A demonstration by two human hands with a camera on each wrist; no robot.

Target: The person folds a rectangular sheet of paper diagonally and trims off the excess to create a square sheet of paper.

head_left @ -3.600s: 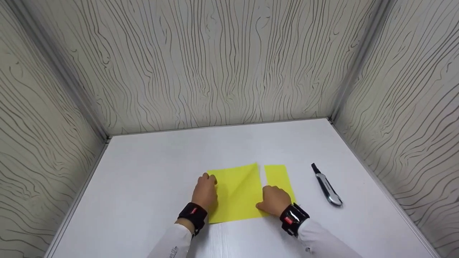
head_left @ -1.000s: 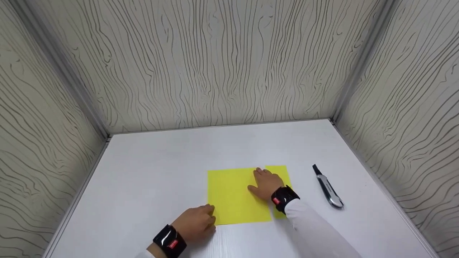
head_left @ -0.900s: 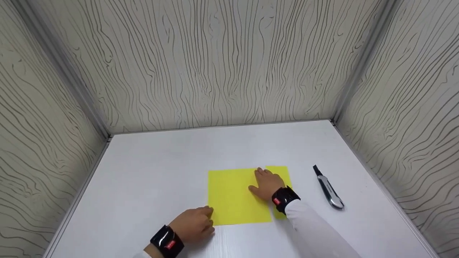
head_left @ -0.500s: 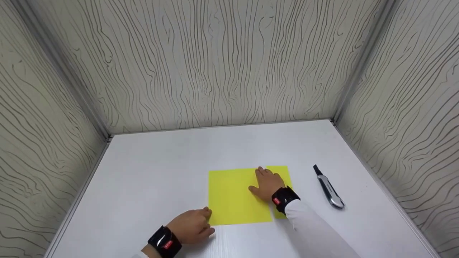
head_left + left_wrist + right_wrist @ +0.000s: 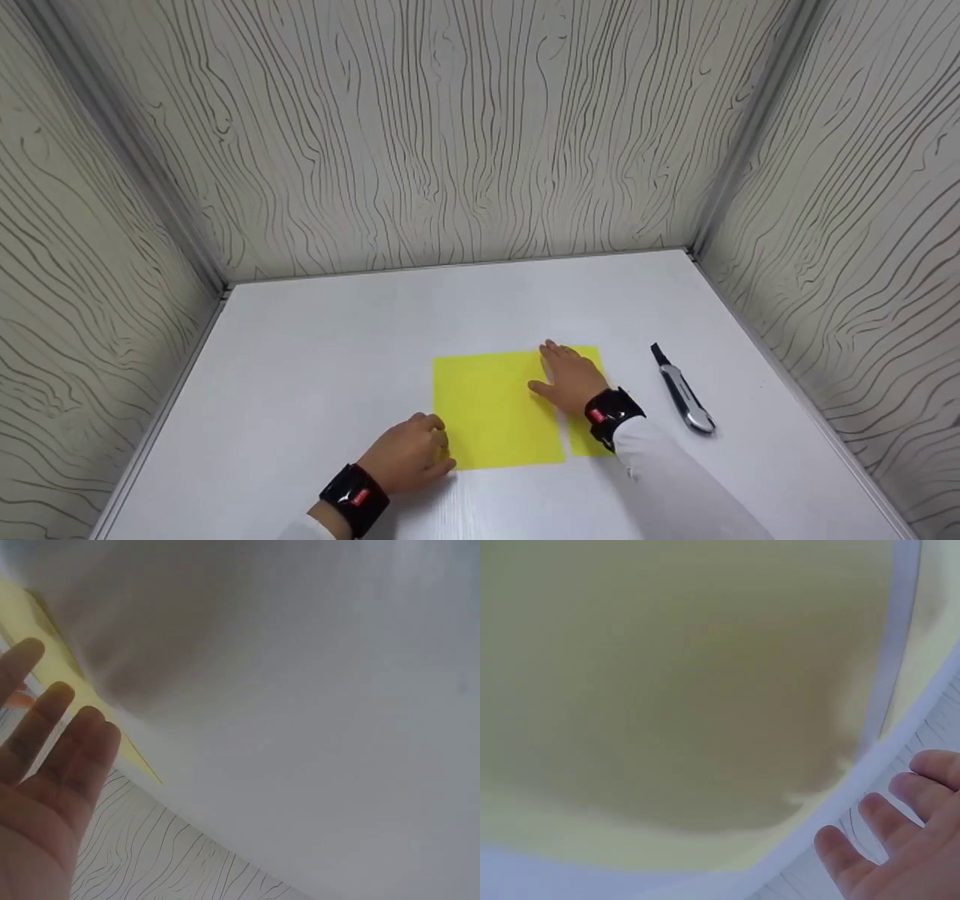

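Note:
A square yellow paper sheet (image 5: 495, 412) lies flat on the white table in the head view. A narrower yellow paper strip (image 5: 586, 439) lies along its right side, with a thin white gap between them. My left hand (image 5: 409, 456) is at the sheet's lower left edge; in the left wrist view its fingers (image 5: 94, 742) are loosely extended beside the yellow edge. My right hand (image 5: 574, 380) is over the gap near the top, fingers spread and overlapping both pieces. Over in the right wrist view, those fingers (image 5: 889, 821) are straight and hold nothing.
A utility knife (image 5: 684, 394) with a silver and black handle lies right of the strip. Wood-grain patterned panels (image 5: 465, 135) enclose the white table (image 5: 322, 337) at the back and both sides.
Earlier the sheet had a raised diagonal ridge between both hands; now it lies flat. My right hand moved up toward the top edge, then slightly right. My left hand moved down and left.

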